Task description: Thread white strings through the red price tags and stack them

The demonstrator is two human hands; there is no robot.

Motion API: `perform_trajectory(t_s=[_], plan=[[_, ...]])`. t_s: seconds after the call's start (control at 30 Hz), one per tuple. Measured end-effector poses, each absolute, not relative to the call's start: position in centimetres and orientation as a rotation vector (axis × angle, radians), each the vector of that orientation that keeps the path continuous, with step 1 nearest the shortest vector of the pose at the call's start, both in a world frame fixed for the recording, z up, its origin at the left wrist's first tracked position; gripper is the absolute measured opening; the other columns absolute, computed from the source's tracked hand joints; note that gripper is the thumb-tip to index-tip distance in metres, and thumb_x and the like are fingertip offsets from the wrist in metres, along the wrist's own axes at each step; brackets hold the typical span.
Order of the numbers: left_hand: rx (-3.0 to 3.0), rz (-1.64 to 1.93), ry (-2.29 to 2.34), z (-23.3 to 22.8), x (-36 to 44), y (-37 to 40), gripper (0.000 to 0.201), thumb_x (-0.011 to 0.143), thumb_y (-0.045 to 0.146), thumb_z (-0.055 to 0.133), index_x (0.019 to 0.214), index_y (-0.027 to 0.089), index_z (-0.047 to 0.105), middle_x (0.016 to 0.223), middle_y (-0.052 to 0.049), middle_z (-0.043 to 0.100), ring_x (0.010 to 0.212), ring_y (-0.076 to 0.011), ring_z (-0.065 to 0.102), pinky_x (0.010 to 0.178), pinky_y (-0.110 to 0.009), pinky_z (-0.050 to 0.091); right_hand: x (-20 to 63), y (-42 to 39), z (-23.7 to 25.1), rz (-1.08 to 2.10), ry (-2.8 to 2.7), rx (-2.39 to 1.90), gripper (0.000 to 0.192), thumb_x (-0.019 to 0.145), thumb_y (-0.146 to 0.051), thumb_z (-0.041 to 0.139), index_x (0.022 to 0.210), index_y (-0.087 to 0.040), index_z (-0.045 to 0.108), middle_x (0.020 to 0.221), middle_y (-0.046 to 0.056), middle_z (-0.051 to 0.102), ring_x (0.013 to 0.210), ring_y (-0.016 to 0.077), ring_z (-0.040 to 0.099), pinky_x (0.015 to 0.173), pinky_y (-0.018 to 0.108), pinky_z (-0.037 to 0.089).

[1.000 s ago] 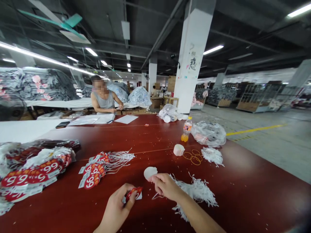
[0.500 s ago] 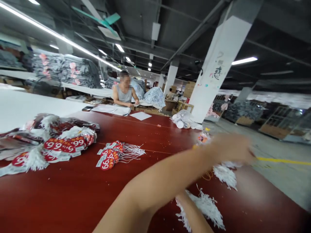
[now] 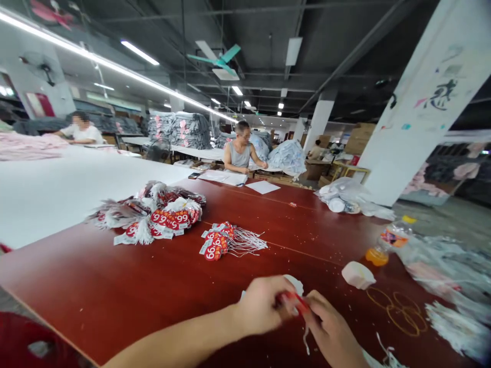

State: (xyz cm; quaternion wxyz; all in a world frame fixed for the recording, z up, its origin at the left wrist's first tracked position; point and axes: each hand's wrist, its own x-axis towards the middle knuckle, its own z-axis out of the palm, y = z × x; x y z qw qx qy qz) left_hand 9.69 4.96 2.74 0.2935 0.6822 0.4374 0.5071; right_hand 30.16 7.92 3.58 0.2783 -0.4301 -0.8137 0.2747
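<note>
Both hands meet low over the dark red wooden tabletop point(image 3: 115, 296). Left hand point(image 3: 263, 306) and right hand point(image 3: 332, 332) each pinch the same small red paper tag point(image 3: 293, 300), fingers closed on it from either side; the tag sits between the two grips, just above the tabletop. A thin white string point(image 3: 306, 341) hangs down from the tag.

Taking the tag as landmark:
- Just behind it, touching the tabletop, a white round disc point(image 3: 295, 282), partly hidden by the left fingers.
- Farther behind and left, a small bundle of red "99" tags with white strings point(image 3: 222, 243); beyond that a larger heap of the same tags point(image 3: 161, 217).
- To the right, a white tape roll point(image 3: 357, 274), tan rubber bands point(image 3: 399, 306), an orange drink bottle point(image 3: 387, 243).
- Far behind, a seated person in a grey sleeveless top point(image 3: 241, 156).
</note>
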Motion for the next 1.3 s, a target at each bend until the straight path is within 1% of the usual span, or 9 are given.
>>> perform_trajectory(t_s=[0.1, 0.3, 0.5, 0.73, 0.93, 1.03, 1.1, 1.2, 1.3], plan=[[1.736, 1.399, 1.289, 1.6, 6.9, 5.7, 0.018, 0.097, 0.034, 0.054, 0.097, 0.018, 0.062, 0.084, -0.003, 0.067, 0.071, -0.0127, 0.060, 0.068, -0.024, 0.050, 29.1, 5.9, 4.3, 0.715, -2.246, -1.111, 0.034, 0.102, -0.041, 0.040, 0.101, -0.024, 0.069, 0.101, 0.007, 0.070, 0.094, 0.0222, 0.066, 0.086, 0.032, 0.051], [1.812, 1.274, 1.335, -0.7, 6.9, 4.8, 0.009, 0.094, 0.027, 0.059, 0.099, 0.021, 0.062, 0.092, -0.001, 0.068, 0.077, -0.0123, 0.061, 0.074, -0.024, 0.049, 27.3, 6.2, 2.9, 0.624, -2.357, -1.225, 0.035, 0.101, -0.031, 0.040, 0.082, -0.022, 0.068, 0.076, 0.004, 0.069, 0.074, 0.0189, 0.065, 0.074, 0.028, 0.045], [1.951, 1.239, 1.284, -0.6, 7.5, 4.3, 0.006, 0.094, 0.022, 0.059, 0.099, 0.021, 0.062, 0.094, -0.002, 0.068, 0.082, -0.0129, 0.064, 0.077, -0.024, 0.051, 27.0, 6.5, 1.8, 0.551, -2.385, -1.281, 0.035, 0.100, -0.033, 0.044, 0.072, -0.021, 0.062, 0.068, 0.003, 0.066, 0.065, 0.0176, 0.061, 0.065, 0.027, 0.038], [2.063, 1.296, 1.087, -0.2, 7.1, 4.4, 0.008, 0.095, 0.019, 0.059, 0.101, 0.022, 0.064, 0.095, -0.002, 0.070, 0.085, -0.0128, 0.066, 0.078, -0.023, 0.052, 27.1, 6.3, 1.9, 0.857, -2.228, -1.298, 0.042, 0.102, -0.039, 0.039, 0.080, -0.021, 0.069, 0.071, 0.002, 0.068, 0.065, 0.0182, 0.061, 0.065, 0.029, 0.040], [2.044, 1.330, 1.109, -0.6, 7.9, 3.7, 0.003, 0.093, 0.021, 0.062, 0.091, 0.021, 0.060, 0.085, -0.001, 0.070, 0.076, -0.0128, 0.066, 0.072, -0.024, 0.049, 28.5, 7.3, 2.7, 1.091, -2.087, -1.079, 0.031, 0.095, -0.048, 0.055, 0.092, -0.023, 0.074, 0.101, 0.005, 0.069, 0.096, 0.0208, 0.063, 0.087, 0.028, 0.046], [2.295, 1.273, 1.140, -0.8, 8.8, 3.4, 0.004, 0.093, 0.022, 0.061, 0.089, 0.021, 0.061, 0.088, -0.001, 0.071, 0.082, -0.0147, 0.066, 0.082, -0.030, 0.048, 29.6, 8.3, 3.1, 1.208, -2.067, -0.971, 0.030, 0.092, -0.047, 0.060, 0.087, -0.022, 0.074, 0.094, 0.003, 0.068, 0.090, 0.0199, 0.063, 0.085, 0.027, 0.047], [2.477, 1.147, 1.094, -0.4, 8.7, 3.3, 0.016, 0.088, 0.037, 0.069, 0.096, 0.023, 0.064, 0.102, -0.003, 0.071, 0.096, -0.0198, 0.065, 0.093, -0.036, 0.046, 30.2, 8.9, 3.0, 1.171, -2.048, -1.043, 0.031, 0.092, -0.049, 0.060, 0.086, -0.021, 0.072, 0.090, 0.003, 0.068, 0.086, 0.0201, 0.062, 0.081, 0.028, 0.047], [2.555, 0.913, 1.122, 0.3, 7.0, 3.7, 0.063, 0.069, 0.063, 0.081, 0.118, 0.027, 0.063, 0.130, -0.007, 0.062, 0.123, -0.0298, 0.054, 0.109, -0.046, 0.039, 30.3, 8.9, 2.5, 1.010, -2.056, -1.217, 0.032, 0.095, -0.049, 0.053, 0.092, -0.021, 0.069, 0.088, 0.002, 0.069, 0.084, 0.0208, 0.062, 0.078, 0.029, 0.046], [2.491, 0.706, 1.328, 0.2, 4.1, 4.4, 0.080, 0.066, 0.060, 0.084, 0.134, 0.027, 0.055, 0.139, -0.009, 0.055, 0.128, -0.0328, 0.049, 0.109, -0.049, 0.039, 29.3, 7.7, 1.9, 0.853, -2.185, -1.258, 0.022, 0.097, -0.038, 0.050, 0.092, -0.023, 0.066, 0.090, 0.001, 0.069, 0.082, 0.0191, 0.063, 0.075, 0.029, 0.045]])
